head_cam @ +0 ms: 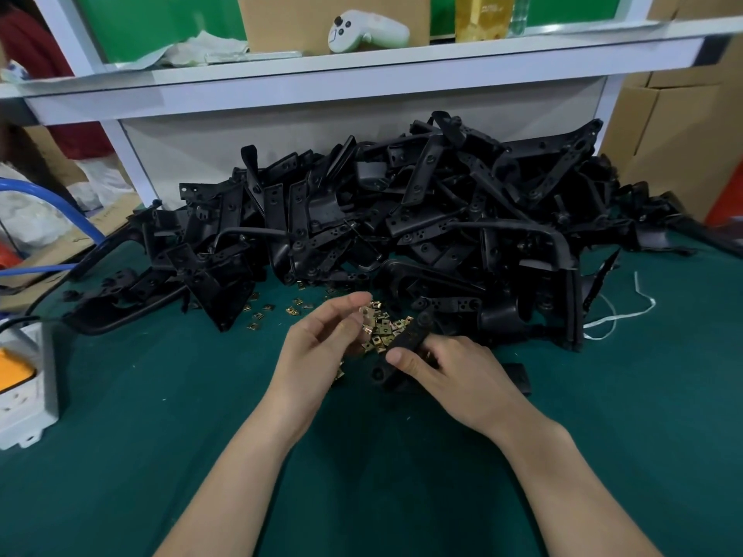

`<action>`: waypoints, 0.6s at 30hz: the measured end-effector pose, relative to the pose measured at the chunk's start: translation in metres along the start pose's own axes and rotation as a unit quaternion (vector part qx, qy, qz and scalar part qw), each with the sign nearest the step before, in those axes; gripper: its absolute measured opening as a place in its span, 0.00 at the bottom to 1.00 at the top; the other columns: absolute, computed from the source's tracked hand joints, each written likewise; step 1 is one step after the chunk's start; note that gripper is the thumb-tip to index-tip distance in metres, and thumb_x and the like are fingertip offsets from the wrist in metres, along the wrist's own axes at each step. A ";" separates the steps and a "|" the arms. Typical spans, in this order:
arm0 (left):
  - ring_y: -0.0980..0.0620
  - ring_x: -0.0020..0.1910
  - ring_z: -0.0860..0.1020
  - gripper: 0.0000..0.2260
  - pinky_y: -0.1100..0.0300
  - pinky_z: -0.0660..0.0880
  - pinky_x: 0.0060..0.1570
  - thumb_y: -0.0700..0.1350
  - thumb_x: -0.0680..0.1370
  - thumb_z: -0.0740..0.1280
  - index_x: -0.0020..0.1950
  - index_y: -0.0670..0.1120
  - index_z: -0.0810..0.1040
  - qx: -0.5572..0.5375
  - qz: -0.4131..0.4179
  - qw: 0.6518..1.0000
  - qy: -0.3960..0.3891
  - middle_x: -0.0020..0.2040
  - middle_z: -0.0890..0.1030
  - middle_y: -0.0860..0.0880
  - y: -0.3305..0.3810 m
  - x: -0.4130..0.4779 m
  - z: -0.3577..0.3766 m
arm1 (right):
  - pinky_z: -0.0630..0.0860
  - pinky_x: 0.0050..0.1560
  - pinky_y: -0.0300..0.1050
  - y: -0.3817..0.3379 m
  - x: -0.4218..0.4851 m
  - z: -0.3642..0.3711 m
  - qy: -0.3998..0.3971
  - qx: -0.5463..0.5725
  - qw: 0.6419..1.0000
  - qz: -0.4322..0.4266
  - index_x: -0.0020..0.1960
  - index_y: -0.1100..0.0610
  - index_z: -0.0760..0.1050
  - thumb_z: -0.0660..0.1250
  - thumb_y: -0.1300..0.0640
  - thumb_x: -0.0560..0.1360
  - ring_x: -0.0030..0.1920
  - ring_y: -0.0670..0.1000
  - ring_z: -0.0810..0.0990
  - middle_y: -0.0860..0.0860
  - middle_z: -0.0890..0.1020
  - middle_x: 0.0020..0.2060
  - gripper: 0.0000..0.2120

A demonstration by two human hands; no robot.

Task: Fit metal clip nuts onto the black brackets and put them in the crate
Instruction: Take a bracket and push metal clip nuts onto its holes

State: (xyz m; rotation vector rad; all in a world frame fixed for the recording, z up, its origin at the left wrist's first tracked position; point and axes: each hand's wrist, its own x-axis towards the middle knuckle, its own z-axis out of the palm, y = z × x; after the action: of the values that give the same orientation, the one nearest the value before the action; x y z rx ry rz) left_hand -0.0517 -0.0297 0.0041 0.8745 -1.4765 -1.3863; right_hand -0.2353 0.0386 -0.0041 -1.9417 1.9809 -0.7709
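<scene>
My right hand [454,375] grips a black bracket [408,339] just above the green table, its upper end pointing up and to the right. My left hand [321,339] pinches a brass-coloured clip nut [366,313] between thumb and fingertips, close to the left of the bracket. Under both hands lies a small heap of loose clip nuts [384,329]. A big pile of black brackets [402,219] fills the table behind them. No crate shows in the head view.
Scattered clip nuts [277,309] lie left of the heap. A white power strip [24,379] sits at the left edge, blue hoses [72,207] behind it. White string [619,311] lies to the right. A shelf [362,70] with a controller [364,30] runs overhead; cardboard boxes [675,126] stand right.
</scene>
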 end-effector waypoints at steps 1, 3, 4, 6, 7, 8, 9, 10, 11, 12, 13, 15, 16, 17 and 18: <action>0.56 0.45 0.80 0.12 0.56 0.75 0.54 0.42 0.83 0.65 0.56 0.58 0.85 0.011 -0.005 1.000 -0.005 0.44 0.83 0.54 -0.001 -0.001 0.003 | 0.76 0.46 0.47 0.000 0.000 0.000 -0.002 -0.001 1.000 -0.002 0.54 0.46 0.79 0.44 0.20 0.69 0.40 0.45 0.79 0.44 0.81 0.38 0.38; 0.57 0.47 0.81 0.13 0.60 0.75 0.54 0.42 0.83 0.64 0.56 0.58 0.85 0.022 -0.012 1.000 -0.019 0.45 0.84 0.55 -0.001 -0.004 0.009 | 0.77 0.48 0.47 -0.001 0.000 0.001 -0.006 0.000 1.000 -0.012 0.58 0.44 0.79 0.43 0.20 0.69 0.43 0.46 0.80 0.44 0.83 0.42 0.39; 0.58 0.49 0.82 0.14 0.63 0.76 0.54 0.42 0.83 0.64 0.55 0.58 0.85 0.028 -0.010 0.999 -0.026 0.47 0.85 0.55 -0.002 -0.005 0.012 | 0.76 0.47 0.47 -0.001 0.000 0.001 -0.006 0.002 1.000 -0.016 0.59 0.44 0.79 0.43 0.20 0.69 0.44 0.46 0.80 0.43 0.83 0.42 0.39; 0.60 0.52 0.82 0.14 0.69 0.75 0.52 0.42 0.83 0.64 0.55 0.59 0.85 0.038 -0.006 0.999 -0.037 0.50 0.86 0.56 -0.001 -0.008 0.019 | 0.73 0.43 0.45 -0.001 0.001 0.002 -0.007 0.003 1.000 -0.024 0.60 0.43 0.78 0.44 0.20 0.69 0.42 0.45 0.78 0.41 0.80 0.40 0.39; 0.61 0.52 0.82 0.14 0.71 0.74 0.50 0.42 0.83 0.64 0.55 0.59 0.85 0.035 -0.006 0.999 -0.039 0.51 0.86 0.55 0.000 -0.009 0.022 | 0.71 0.41 0.43 -0.001 0.001 0.003 -0.006 0.001 1.000 -0.027 0.59 0.43 0.78 0.44 0.20 0.69 0.40 0.44 0.76 0.40 0.78 0.38 0.39; 0.62 0.51 0.82 0.13 0.72 0.75 0.49 0.42 0.83 0.64 0.55 0.58 0.85 0.029 -0.008 0.999 -0.036 0.51 0.86 0.54 -0.001 -0.009 0.025 | 0.70 0.40 0.43 -0.001 0.002 0.003 -0.005 -0.001 1.000 -0.028 0.59 0.44 0.78 0.44 0.20 0.68 0.39 0.44 0.75 0.40 0.77 0.37 0.39; 0.61 0.50 0.82 0.13 0.71 0.75 0.48 0.42 0.83 0.65 0.55 0.58 0.85 0.022 -0.013 0.999 -0.029 0.50 0.86 0.53 -0.001 -0.009 0.027 | 0.71 0.40 0.43 -0.001 0.002 0.003 -0.006 -0.004 1.000 -0.028 0.60 0.44 0.78 0.43 0.20 0.68 0.39 0.44 0.75 0.40 0.77 0.37 0.40; 0.60 0.49 0.82 0.12 0.70 0.76 0.47 0.42 0.83 0.65 0.55 0.58 0.85 0.015 -0.020 0.999 -0.020 0.50 0.86 0.53 -0.001 -0.009 0.029 | 0.73 0.42 0.44 -0.001 0.002 0.003 -0.007 -0.006 1.000 -0.028 0.61 0.44 0.78 0.43 0.20 0.68 0.41 0.45 0.77 0.41 0.79 0.39 0.41; 0.60 0.48 0.82 0.11 0.70 0.77 0.45 0.42 0.82 0.66 0.55 0.57 0.85 0.011 -0.026 1.000 -0.013 0.49 0.86 0.53 -0.002 -0.008 0.030 | 0.75 0.44 0.45 -0.001 0.002 0.003 -0.009 -0.007 1.000 -0.028 0.63 0.44 0.77 0.42 0.20 0.68 0.43 0.46 0.79 0.42 0.81 0.42 0.42; 0.60 0.47 0.83 0.10 0.70 0.77 0.44 0.43 0.82 0.66 0.55 0.57 0.85 0.008 -0.032 0.999 -0.008 0.49 0.86 0.54 -0.002 -0.008 0.030 | 0.76 0.46 0.46 -0.001 0.002 0.003 -0.011 -0.007 1.000 -0.028 0.63 0.44 0.77 0.41 0.19 0.68 0.45 0.47 0.80 0.43 0.83 0.44 0.43; 0.60 0.47 0.83 0.10 0.70 0.76 0.44 0.43 0.82 0.67 0.54 0.56 0.85 0.007 -0.036 0.999 -0.005 0.48 0.86 0.54 -0.002 -0.008 0.031 | 0.76 0.47 0.47 -0.001 0.001 0.003 -0.013 -0.005 0.999 -0.029 0.64 0.45 0.77 0.41 0.19 0.67 0.45 0.47 0.81 0.44 0.83 0.44 0.44; 0.59 0.47 0.83 0.09 0.70 0.76 0.44 0.44 0.82 0.67 0.54 0.56 0.85 0.004 -0.042 0.999 -0.005 0.48 0.87 0.53 -0.002 -0.009 0.031 | 0.76 0.46 0.47 -0.001 0.001 0.002 -0.014 -0.003 0.999 -0.029 0.63 0.45 0.78 0.42 0.20 0.67 0.44 0.47 0.81 0.44 0.83 0.43 0.44; 0.58 0.47 0.83 0.09 0.69 0.77 0.44 0.44 0.82 0.67 0.53 0.55 0.85 0.000 -0.046 0.999 -0.004 0.48 0.87 0.52 -0.002 -0.009 0.031 | 0.76 0.45 0.46 -0.001 0.001 0.002 -0.014 -0.005 0.999 -0.029 0.62 0.46 0.78 0.42 0.20 0.68 0.44 0.47 0.80 0.44 0.82 0.42 0.43; 0.57 0.48 0.84 0.09 0.67 0.78 0.46 0.44 0.82 0.67 0.53 0.55 0.85 -0.005 -0.051 0.999 0.000 0.49 0.87 0.51 -0.002 -0.009 0.031 | 0.76 0.45 0.46 -0.002 0.002 0.002 -0.014 -0.007 0.999 -0.029 0.61 0.46 0.78 0.43 0.20 0.68 0.43 0.47 0.80 0.44 0.82 0.42 0.42; 0.56 0.49 0.84 0.08 0.65 0.79 0.47 0.44 0.82 0.67 0.54 0.54 0.85 -0.009 -0.056 0.998 0.007 0.49 0.87 0.51 -0.003 -0.008 0.031 | 0.75 0.44 0.46 -0.002 0.002 0.002 -0.012 -0.008 1.000 -0.028 0.60 0.46 0.78 0.43 0.21 0.68 0.42 0.47 0.80 0.44 0.82 0.42 0.41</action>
State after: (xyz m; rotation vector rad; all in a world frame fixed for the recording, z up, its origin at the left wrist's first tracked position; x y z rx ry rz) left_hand -0.0784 -0.0115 0.0014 0.9670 -1.4203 -1.4706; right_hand -0.2325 0.0367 -0.0044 -2.0132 1.9326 -0.7433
